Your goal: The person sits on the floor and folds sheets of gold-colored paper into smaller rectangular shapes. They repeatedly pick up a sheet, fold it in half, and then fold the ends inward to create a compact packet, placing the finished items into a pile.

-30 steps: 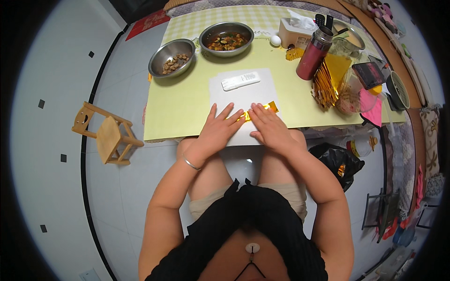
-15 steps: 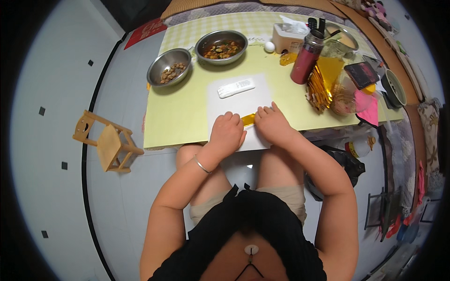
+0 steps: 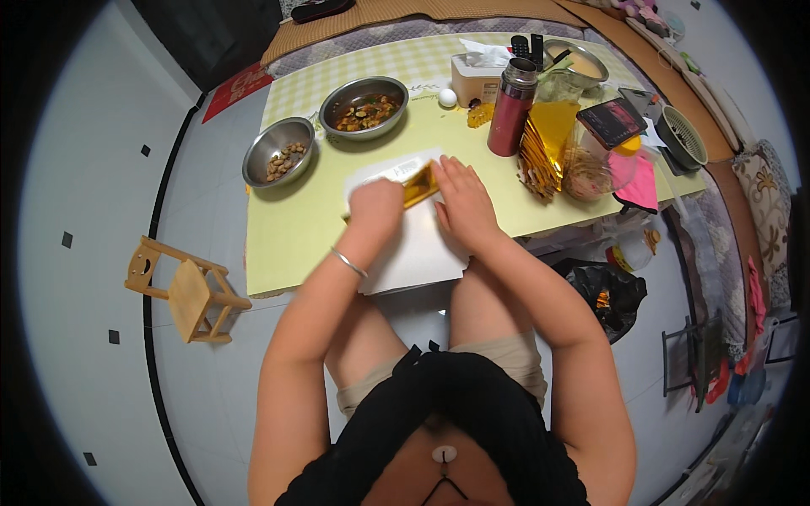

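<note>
Pale grey tiles make up the tiled floor (image 3: 211, 405) around a table with a pale yellow cloth (image 3: 287, 236), checked at its far end. A small light-wood chair (image 3: 192, 291) stands to the left; a crumpled black plastic bag (image 3: 622, 291) sits to the right. On the cloth, a white rectangular paper sheet (image 3: 415, 253) reaches the near edge; dragged by a forearm, it could slip over. Beyond lie a round steel bowl of mixed food (image 3: 378, 135), a smaller steel bowl of brown nut-like pieces (image 3: 291, 131) and a tall dark-red metal flask (image 3: 510, 118).

The left hand (image 3: 377, 208) is curled over a shiny gold foil strip (image 3: 419, 187), its fingertips hidden, so whether they pinch it cannot be told. The right hand (image 3: 468, 198) has straight fingers side by side, apparently against the strip's right end. The strip slants between the hands, above the sheet, partly covering a white oblong packet (image 3: 406, 168). Looking thin, it could crease or tear if the hands pulled unevenly, and its right end might slide from the flat fingers.
</note>
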A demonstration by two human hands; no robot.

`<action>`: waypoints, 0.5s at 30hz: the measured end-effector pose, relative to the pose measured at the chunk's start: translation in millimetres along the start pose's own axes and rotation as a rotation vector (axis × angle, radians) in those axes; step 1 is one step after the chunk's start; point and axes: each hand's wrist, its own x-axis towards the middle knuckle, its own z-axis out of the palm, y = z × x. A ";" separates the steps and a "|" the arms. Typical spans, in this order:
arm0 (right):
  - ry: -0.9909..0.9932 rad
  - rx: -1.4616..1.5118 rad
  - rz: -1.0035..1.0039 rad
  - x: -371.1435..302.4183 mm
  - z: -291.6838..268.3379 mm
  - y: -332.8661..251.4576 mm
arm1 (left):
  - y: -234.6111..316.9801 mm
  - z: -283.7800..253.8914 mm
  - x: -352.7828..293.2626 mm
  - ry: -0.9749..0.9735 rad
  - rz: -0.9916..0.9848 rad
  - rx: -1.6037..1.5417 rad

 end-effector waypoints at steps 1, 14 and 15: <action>0.031 0.091 0.067 -3.9 -0.4 -0.8 | -9.5 -14.5 11.0 0.006 -0.029 0.016; 0.070 0.728 0.217 -28.7 -7.0 28.3 | -57.2 -72.7 -34.0 -0.003 0.380 -1.160; 0.091 0.756 0.218 -28.1 -8.6 24.9 | -59.7 -72.4 -32.3 -0.126 0.367 -1.189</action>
